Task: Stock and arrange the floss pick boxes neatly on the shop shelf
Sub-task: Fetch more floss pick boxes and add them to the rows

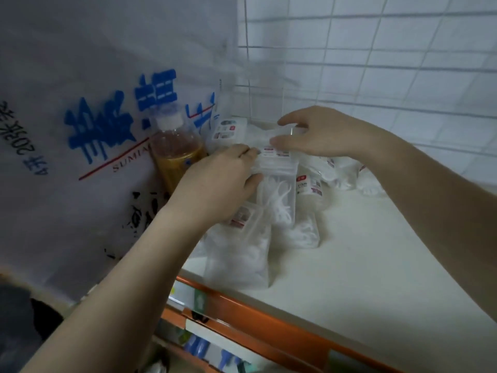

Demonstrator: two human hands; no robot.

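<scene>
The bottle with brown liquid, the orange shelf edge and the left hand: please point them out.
bottle (174, 160), head view, its brown body.
orange shelf edge (269, 323), head view, front strip.
left hand (217, 184), head view, its back.

Dim, flat, cool-toned indoor lighting with a bluish-grey cast; no distinct source is visible. Shadows are soft and weak, darkest in the lower left corner. The shelf surface appears as a pale, low-contrast plane without glare. Overall sharpness is low: fine print on the package labels is unreadable, and the hanging plastic sheet is hazy. Motion blur smears the right hand and the wire grid behind it. Wide-angle distortion bends straight lines near the frame edges.
</scene>
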